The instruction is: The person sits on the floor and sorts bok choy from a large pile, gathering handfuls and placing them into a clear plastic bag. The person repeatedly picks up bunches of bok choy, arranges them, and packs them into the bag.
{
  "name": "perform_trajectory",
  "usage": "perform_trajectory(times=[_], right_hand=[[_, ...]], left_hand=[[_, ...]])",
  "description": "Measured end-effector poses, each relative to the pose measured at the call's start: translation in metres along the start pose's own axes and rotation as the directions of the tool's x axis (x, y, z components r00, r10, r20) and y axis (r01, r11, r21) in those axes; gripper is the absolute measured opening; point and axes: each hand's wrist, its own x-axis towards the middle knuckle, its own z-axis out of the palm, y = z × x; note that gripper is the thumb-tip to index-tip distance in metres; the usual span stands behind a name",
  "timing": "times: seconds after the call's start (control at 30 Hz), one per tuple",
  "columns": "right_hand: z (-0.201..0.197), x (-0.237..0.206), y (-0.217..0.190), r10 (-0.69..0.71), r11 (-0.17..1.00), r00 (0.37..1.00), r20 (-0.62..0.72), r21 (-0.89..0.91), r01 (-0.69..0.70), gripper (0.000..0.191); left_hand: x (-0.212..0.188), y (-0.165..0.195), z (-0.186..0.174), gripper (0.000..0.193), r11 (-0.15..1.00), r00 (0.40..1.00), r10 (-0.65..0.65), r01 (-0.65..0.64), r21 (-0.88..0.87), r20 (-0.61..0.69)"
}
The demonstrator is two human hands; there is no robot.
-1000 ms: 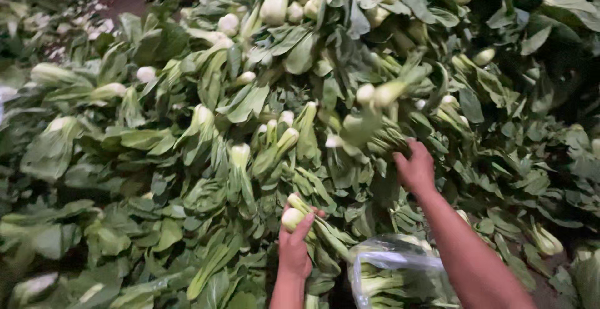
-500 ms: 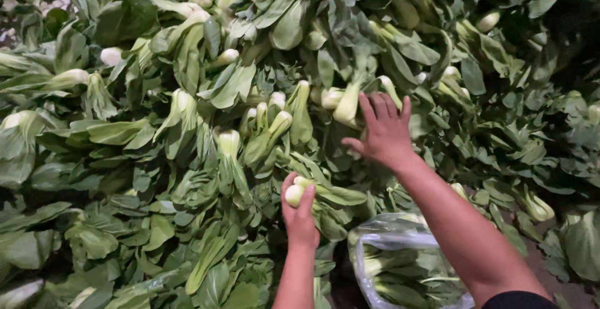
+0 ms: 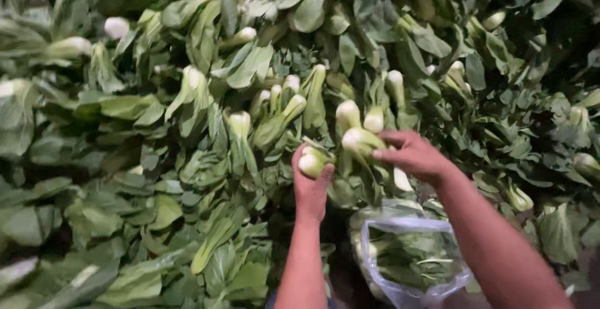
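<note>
A big heap of bok choy (image 3: 187, 115) with pale stems and green leaves fills the view. My left hand (image 3: 310, 187) is closed around one bok choy (image 3: 312, 161) by its pale stem end, held up at the middle. My right hand (image 3: 412, 154) grips another bok choy (image 3: 359, 140) by its stem, just right of the first, lifted off the pile. Below my right forearm hangs a clear plastic bag (image 3: 406, 262) with green leaves inside.
Bok choy lies in every direction, stems pointing many ways. Darker gaps show at the top right and at the bottom centre near the bag.
My right hand, spread flat on the pile before, has closed on a bok choy and drawn it toward me. My left hand keeps its bok choy. The view has moved closer.
</note>
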Motion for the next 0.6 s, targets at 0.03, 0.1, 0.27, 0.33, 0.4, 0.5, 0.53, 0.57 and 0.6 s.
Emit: perform_trajectory(times=[0.03, 0.1, 0.27, 0.33, 0.4, 0.5, 0.53, 0.57, 0.6], right_hand=[[0.006, -0.003, 0.006, 0.031, 0.998, 0.996, 0.078, 0.058, -0.036, 0.055], [0.018, 0.000, 0.021, -0.010, 0.987, 0.975, 0.221, 0.161, -0.026, 0.056], [0.036, 0.024, 0.056, 0.125, 0.960, 0.897, 0.423, 0.177, -0.217, 0.052], [0.039, 0.023, 0.060, 0.114, 0.964, 0.902, 0.417, 0.173, -0.202, 0.049], [0.046, 0.013, 0.060, -0.087, 0.993, 0.961, 0.262, 0.095, 0.064, 0.045], [0.070, -0.010, 0.057, -0.526, 0.780, 0.850, -0.044, -0.424, 0.461, 0.047], [0.081, -0.016, 0.057, -0.687, 0.591, 0.721, -0.084, -0.642, 0.488, 0.049], [0.093, -0.020, 0.059, -0.689, 0.566, 0.719, -0.090, -0.686, 0.456, 0.050], [0.105, -0.023, 0.061, -0.695, 0.537, 0.713, -0.097, -0.729, 0.424, 0.051]], left_hand=[[0.002, 0.000, -0.003, 0.079, 0.998, 0.998, 0.022, -0.019, -0.060, 0.054], [0.006, -0.002, -0.010, 0.079, 0.993, 0.995, -0.046, 0.055, -0.105, 0.087], [0.002, -0.011, -0.033, 0.064, 0.973, 0.970, -0.200, 0.214, -0.091, 0.138], [0.004, -0.009, -0.037, 0.064, 0.959, 0.964, -0.235, 0.250, -0.130, 0.121], [0.005, -0.004, -0.035, 0.060, 0.972, 0.973, -0.190, 0.205, -0.114, 0.131], [0.003, 0.001, -0.020, 0.059, 0.989, 0.989, -0.126, 0.131, -0.064, 0.079], [0.001, 0.002, -0.013, 0.059, 0.994, 0.994, -0.102, 0.104, -0.041, 0.047], [-0.002, 0.002, -0.007, 0.059, 0.997, 0.997, -0.078, 0.078, -0.004, 0.007], [-0.005, 0.002, -0.001, 0.059, 0.998, 0.999, -0.047, 0.048, 0.035, -0.027]])
